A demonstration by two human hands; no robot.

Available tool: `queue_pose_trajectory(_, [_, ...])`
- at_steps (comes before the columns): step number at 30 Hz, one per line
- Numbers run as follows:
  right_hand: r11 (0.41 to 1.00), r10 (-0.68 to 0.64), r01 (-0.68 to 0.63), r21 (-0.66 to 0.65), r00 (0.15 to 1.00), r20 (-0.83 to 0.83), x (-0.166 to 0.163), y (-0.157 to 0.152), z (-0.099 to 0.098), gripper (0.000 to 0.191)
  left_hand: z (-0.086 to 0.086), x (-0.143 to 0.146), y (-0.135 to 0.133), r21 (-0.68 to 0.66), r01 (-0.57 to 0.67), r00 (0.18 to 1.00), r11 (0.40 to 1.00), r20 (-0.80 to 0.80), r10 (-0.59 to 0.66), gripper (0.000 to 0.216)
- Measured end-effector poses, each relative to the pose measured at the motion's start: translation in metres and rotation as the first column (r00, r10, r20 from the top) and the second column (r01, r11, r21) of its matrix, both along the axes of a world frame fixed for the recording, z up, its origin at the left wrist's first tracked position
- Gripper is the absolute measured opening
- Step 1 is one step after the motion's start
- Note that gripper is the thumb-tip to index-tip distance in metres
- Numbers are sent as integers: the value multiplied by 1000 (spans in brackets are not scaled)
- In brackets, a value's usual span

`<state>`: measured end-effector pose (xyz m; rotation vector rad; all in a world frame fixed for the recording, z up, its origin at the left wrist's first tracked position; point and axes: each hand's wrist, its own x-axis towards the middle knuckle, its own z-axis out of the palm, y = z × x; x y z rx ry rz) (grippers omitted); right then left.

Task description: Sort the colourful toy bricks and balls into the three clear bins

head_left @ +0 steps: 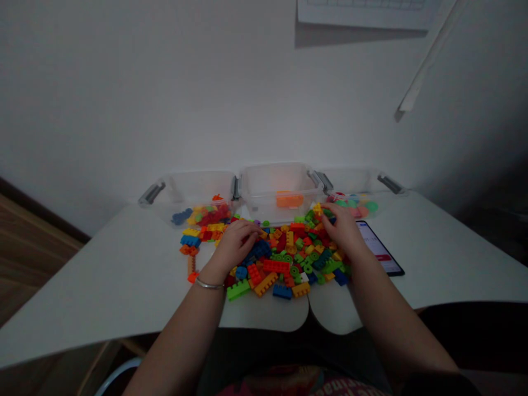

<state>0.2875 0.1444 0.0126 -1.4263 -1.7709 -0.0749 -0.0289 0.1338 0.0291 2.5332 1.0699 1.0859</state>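
A heap of mixed toy building bricks (276,266) in red, orange, yellow, green and blue lies on the white table. My left hand (237,242) rests at the heap's left side, fingers loosely bent above dark blue bricks (260,250); the thumb looks apart from the fingers and no held brick shows. At the back right of the heap, my right hand (341,224) pinches a small yellow brick (317,209) between thumb and fingertips. Green bricks (309,215) lie just below it.
Three clear plastic boxes stand along the wall: a left box (198,184) with bricks, a middle box (256,192) with an orange piece (289,199), a right box (355,179) with colourful pieces. A phone (381,250) lies beside my right forearm. Brick rows (191,264) edge the heap's left.
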Motion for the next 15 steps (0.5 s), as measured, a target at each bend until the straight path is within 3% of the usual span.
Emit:
queue_pose_trajectory(5, [991, 64, -102, -86, 928, -366, -8, -8, 15, 31, 1, -1, -3, 16, -22, 999, 1000, -25, 22, 21])
queue_pose_trajectory(7, [952, 147, -265, -155, 837, -527, -17, -15, 21, 31, 2, 0, -5, 19, -33, 999, 999, -19, 34, 22])
queue_pose_trajectory(9, [864, 240, -460, -204, 734, -635, -30, -22, 25, 31, 2, 0, -7, 14, -44, 999, 999, 8, 44, 23])
queue_pose_trajectory(12, [758, 324, -595, -269, 701, -636, -53, -32, 28, 28, 3, 0, -10, 5, -39, 997, 999, 68, 39, 25])
queue_pose_trajectory(15, [753, 393, -577, -317, 780, -487, -76, -41, 29, 25, 3, -1, -14, 23, -6, 989, 1000, 146, 2, 31])
